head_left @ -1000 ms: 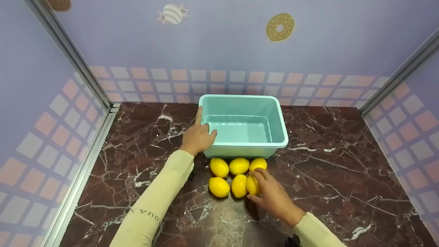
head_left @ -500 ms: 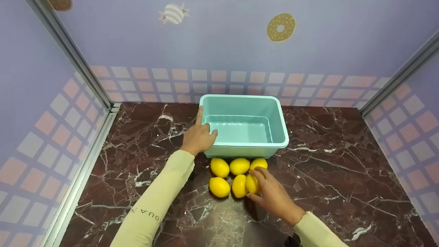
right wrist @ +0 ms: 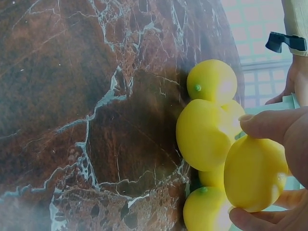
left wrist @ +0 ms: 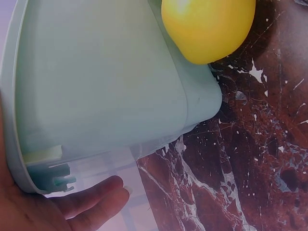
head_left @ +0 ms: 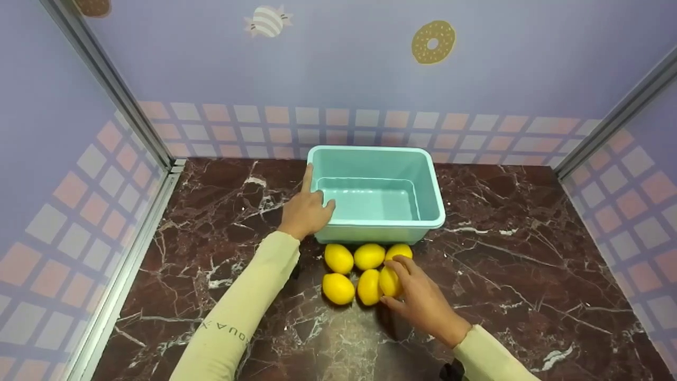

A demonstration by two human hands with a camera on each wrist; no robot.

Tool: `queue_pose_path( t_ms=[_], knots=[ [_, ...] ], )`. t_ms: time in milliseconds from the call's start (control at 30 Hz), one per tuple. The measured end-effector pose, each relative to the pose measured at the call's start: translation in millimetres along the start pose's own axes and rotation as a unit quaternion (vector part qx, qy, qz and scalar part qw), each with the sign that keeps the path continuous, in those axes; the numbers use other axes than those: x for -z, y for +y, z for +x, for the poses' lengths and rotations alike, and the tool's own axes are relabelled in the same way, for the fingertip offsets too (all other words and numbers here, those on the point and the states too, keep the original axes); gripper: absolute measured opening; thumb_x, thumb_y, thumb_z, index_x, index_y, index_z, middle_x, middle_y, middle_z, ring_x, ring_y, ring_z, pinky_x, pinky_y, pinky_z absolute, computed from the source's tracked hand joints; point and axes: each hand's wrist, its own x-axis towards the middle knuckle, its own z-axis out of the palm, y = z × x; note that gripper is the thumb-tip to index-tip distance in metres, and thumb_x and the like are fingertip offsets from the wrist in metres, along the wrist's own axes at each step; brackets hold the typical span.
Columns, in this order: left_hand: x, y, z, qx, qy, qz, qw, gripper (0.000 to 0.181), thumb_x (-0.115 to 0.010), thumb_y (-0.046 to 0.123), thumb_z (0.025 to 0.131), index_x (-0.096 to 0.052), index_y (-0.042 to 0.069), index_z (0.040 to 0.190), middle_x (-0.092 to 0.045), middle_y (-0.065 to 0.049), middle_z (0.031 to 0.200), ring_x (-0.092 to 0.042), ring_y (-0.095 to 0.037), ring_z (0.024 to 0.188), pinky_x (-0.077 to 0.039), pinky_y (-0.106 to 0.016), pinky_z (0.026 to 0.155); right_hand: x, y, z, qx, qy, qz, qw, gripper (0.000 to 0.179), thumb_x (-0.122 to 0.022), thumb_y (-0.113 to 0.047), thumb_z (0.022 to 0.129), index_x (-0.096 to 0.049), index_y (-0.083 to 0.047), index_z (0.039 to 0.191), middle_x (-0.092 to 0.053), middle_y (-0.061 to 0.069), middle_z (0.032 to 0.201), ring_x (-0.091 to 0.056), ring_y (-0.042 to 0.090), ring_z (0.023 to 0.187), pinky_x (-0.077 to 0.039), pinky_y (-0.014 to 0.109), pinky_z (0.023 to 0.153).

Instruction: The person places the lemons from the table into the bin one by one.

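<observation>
A pale turquoise plastic basin (head_left: 382,224) stands on the marbled surface. My left hand (head_left: 305,213) holds its left rim, thumb over the inner side and index finger stretched along the edge; in the left wrist view, fingertips (left wrist: 108,192) show outside below the rim. My right hand (head_left: 427,308) grips a yellow lemon (right wrist: 255,174) between thumb and fingers, at the right end of the front row. Beside it in that row lie a lemon (head_left: 368,287) and another lemon (head_left: 338,289). The back row has a left lemon (head_left: 339,258), a middle lemon (head_left: 369,256) and a partly covered right lemon (head_left: 400,252).
The dark red marbled tabletop (head_left: 529,275) spreads around the basin and lemons. A tiled-pattern back wall (head_left: 232,124) rises just behind the basin. Side panels with metal frame strips (head_left: 127,248) bound the left and right.
</observation>
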Motion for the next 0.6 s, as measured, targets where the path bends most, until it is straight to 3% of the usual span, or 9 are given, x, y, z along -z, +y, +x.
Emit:
queue_pose_path(
  t_ms=[300,600],
  knots=[
    [0.0,0.5,-0.2,0.005,-0.003,0.005,1.0,0.051,-0.039,0.045,0.098,-0.069,0.005,0.108,0.006,-0.004,0.165,-0.059,-0.025,0.068,-0.048,-0.038,0.059,1.0,-0.4,1.9,-0.002,0.0,0.0,1.0,0.07,-0.083,-0.031,0.074,-0.052,-0.013,0.134,-0.05,0.01,0.138,-0.056,0.03,0.119,-0.048,0.045,0.098],
    [-1.2,-0.9,0.9,0.006,0.002,-0.004,1.0,0.046,-0.039,0.044,0.097,-0.068,0.009,0.091,0.006,-0.003,0.165,-0.053,-0.021,0.058,-0.042,-0.034,0.051,2.7,-2.6,4.1,0.002,0.002,-0.008,1.0,0.069,-0.084,-0.031,0.073,-0.054,-0.011,0.132,-0.05,0.012,0.137,-0.056,0.031,0.119,-0.048,0.046,0.098]
  ],
)
